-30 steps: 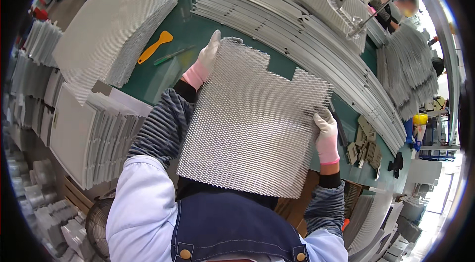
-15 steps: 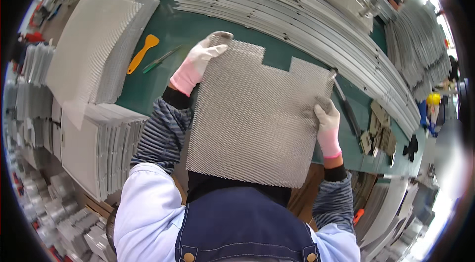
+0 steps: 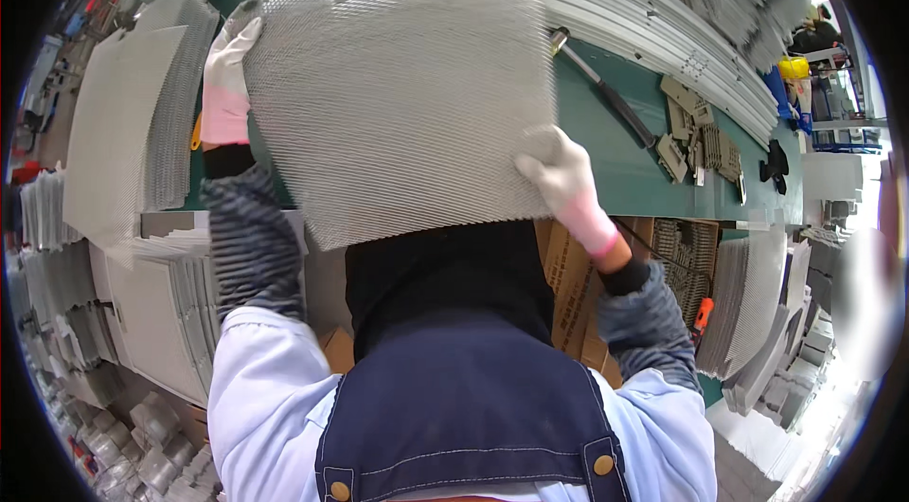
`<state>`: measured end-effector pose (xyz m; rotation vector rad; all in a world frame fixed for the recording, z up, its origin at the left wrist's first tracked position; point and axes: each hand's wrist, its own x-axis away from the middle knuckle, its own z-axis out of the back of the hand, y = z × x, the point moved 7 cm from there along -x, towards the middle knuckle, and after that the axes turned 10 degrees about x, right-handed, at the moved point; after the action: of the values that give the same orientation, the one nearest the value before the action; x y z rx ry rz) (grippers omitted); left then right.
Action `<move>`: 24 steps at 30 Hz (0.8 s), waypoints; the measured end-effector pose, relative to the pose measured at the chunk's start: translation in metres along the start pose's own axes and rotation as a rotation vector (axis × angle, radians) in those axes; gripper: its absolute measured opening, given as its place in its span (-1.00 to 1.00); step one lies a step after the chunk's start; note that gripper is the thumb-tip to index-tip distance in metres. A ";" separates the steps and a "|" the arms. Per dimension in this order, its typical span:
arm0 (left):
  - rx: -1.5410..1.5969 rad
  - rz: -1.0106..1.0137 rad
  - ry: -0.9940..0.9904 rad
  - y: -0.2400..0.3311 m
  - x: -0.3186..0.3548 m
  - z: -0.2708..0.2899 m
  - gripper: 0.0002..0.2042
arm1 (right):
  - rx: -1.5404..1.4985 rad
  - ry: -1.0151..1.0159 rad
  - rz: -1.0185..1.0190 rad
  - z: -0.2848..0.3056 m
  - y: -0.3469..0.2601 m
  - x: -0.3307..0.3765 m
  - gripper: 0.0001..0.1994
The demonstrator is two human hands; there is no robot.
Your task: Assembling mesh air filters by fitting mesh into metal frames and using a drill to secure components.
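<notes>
The left hand (image 3: pixel 225 76), in a white glove with a pink cuff, grips the left edge of a grey mesh sheet (image 3: pixel 407 85), fingers curled round its upper corner. The right hand (image 3: pixel 566 185), gloved the same way, pinches the sheet's lower right corner, thumb on the near face and fingers behind. The sheet is held up off the bench, close to the camera and tilted, hiding much of the bench behind it. Its top edge has a square notch near the left corner.

Under it lies the green bench (image 3: pixel 653 180). To the right of the sheet a long dark-handled tool (image 3: pixel 606 90) lies on the bench, and past it a cluster of small metal parts (image 3: pixel 701 137). Along the far side runs a long row of stacked grey strips (image 3: pixel 663 38).

To the left sits a stack of mesh sheets (image 3: pixel 128 133), an orange handle (image 3: pixel 196 133) just showing beside it. Lower left are piles of flat grey panels (image 3: pixel 151 303). Cardboard (image 3: pixel 573 284) shows below the right wrist, and more mesh stands on edge at the lower right (image 3: pixel 748 313).
</notes>
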<state>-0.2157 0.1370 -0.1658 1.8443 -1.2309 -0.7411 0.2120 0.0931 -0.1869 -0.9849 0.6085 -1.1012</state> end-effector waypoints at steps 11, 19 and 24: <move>-0.275 0.045 -0.227 0.033 0.142 -0.121 -0.71 | -1.425 -1.095 0.120 0.300 -0.021 0.234 -0.76; -0.360 -0.017 -0.217 0.020 0.147 -0.133 -0.73 | -2.365 -1.498 0.171 0.293 -0.067 0.167 -0.67; -0.186 0.077 -0.268 0.005 0.142 -0.112 -0.74 | -2.226 -1.561 0.173 0.302 -0.104 0.159 -0.67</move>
<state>-0.0772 0.0352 -0.1088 1.5746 -1.3435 -1.0484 0.4695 0.0375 0.0526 -2.9021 0.2803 1.2983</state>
